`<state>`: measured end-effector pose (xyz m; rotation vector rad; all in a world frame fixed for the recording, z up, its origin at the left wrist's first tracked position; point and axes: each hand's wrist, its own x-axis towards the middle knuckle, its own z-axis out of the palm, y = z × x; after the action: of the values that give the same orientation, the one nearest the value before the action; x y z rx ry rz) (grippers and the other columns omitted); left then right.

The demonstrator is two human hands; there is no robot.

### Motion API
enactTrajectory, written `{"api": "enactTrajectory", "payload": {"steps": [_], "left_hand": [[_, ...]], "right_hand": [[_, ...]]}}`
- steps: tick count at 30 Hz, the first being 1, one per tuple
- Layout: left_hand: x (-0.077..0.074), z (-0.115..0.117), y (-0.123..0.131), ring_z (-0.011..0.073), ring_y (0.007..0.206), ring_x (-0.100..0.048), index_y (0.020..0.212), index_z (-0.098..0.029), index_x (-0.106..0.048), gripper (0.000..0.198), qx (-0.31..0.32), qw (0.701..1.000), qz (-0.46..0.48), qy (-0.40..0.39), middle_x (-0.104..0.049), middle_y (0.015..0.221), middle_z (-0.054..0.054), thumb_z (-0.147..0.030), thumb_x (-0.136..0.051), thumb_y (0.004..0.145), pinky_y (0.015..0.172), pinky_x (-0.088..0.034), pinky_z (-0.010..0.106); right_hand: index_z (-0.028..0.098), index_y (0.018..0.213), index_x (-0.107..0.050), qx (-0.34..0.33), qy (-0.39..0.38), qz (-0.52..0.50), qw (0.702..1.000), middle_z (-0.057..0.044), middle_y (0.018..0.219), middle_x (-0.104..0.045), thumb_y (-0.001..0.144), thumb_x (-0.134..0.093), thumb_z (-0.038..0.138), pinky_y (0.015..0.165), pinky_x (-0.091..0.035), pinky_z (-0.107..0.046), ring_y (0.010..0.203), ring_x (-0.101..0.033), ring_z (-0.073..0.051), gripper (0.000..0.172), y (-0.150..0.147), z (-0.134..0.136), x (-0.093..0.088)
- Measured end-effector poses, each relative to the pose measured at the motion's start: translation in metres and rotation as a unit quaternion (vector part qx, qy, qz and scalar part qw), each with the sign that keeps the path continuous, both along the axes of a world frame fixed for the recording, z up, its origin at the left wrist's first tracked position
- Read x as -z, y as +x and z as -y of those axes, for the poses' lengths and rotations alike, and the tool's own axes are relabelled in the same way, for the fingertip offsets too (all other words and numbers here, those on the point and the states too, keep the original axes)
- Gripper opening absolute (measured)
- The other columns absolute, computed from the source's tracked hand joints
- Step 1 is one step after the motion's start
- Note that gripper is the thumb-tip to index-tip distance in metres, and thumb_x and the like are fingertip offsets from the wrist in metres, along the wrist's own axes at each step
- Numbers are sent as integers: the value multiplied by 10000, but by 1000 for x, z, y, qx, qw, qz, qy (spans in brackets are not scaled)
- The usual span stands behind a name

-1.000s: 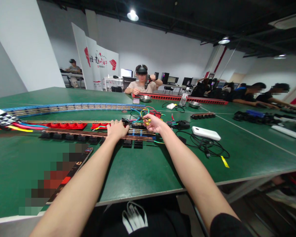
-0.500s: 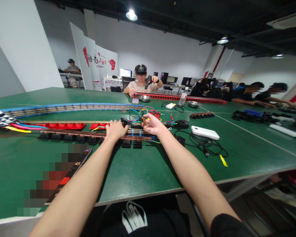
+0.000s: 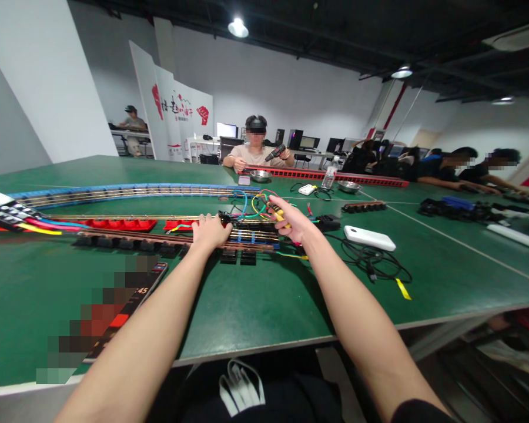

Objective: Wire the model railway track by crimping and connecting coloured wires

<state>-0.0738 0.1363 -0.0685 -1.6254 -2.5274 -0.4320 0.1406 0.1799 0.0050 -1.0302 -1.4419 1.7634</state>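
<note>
My left hand (image 3: 211, 232) rests over a brown-railed strip with black feet (image 3: 132, 238), fingers bent and closed on the track pieces near a small black part (image 3: 224, 218). My right hand (image 3: 293, 222) is closed around a yellow-and-black handled tool (image 3: 275, 210), whose tip I cannot make out. Between the hands lies a short blue track piece (image 3: 247, 235). Loose coloured wires (image 3: 259, 202) curl just behind it. Red track pieces (image 3: 123, 224) lie left of my left hand.
A long curved blue track (image 3: 150, 190) runs behind. At right are a white power bank (image 3: 369, 237) and coiled black cable (image 3: 379, 267). A phone (image 3: 134, 305) lies front left. Across the table, a person (image 3: 255, 150) holds a power drill (image 3: 275, 153) by a long red strip (image 3: 357, 178).
My right hand has moved right, away from the left hand, with the yellow-and-black tool in it. My left hand stays on the track. The person opposite has lowered the drill.
</note>
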Motion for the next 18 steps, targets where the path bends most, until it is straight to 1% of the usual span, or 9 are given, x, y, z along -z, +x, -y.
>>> {"api": "enactTrajectory", "payload": {"steps": [2,4,11,15,18], "left_hand": [[-1,0,0,381,1345,-341,1296,-113,-535,651,1,1000,0,-2,-481,1394,204,-540,-313,859,1041,-317,545],[-2,1,1,380,1346,-341,1295,-116,-537,648,1,1000,1,-4,-480,1396,203,-539,-311,860,1040,-319,542],[-4,3,2,383,1333,-357,1280,-122,-553,635,1,1000,-2,-4,-496,1380,207,-540,-317,864,1021,-339,536],[-4,3,2,382,1330,-359,1275,-132,-556,625,2,1000,-3,-3,-499,1378,199,-539,-321,865,1020,-340,537],[-3,3,2,384,1328,-361,1268,-127,-561,620,3,1000,-5,1,-506,1368,203,-533,-324,863,1019,-339,540]], "right_hand": [[179,800,-522,-7,-24,2,1000,51,603,-469,830,-551,617,303,-85,-122,335,-212,6,441,10,-7,-1],[176,797,-524,5,-22,29,999,55,576,-458,825,-540,639,296,-88,-123,330,-211,4,464,16,-13,2],[208,912,-576,38,53,82,995,55,576,-462,771,-636,620,301,-93,-131,345,-231,-12,439,15,-19,14],[204,914,-583,4,48,65,997,57,595,-460,766,-663,586,313,-87,-136,361,-220,-8,418,12,-23,22],[191,847,-551,-20,72,66,995,59,616,-457,761,-706,492,329,-104,-137,378,-245,-6,349,8,-27,31]]}}
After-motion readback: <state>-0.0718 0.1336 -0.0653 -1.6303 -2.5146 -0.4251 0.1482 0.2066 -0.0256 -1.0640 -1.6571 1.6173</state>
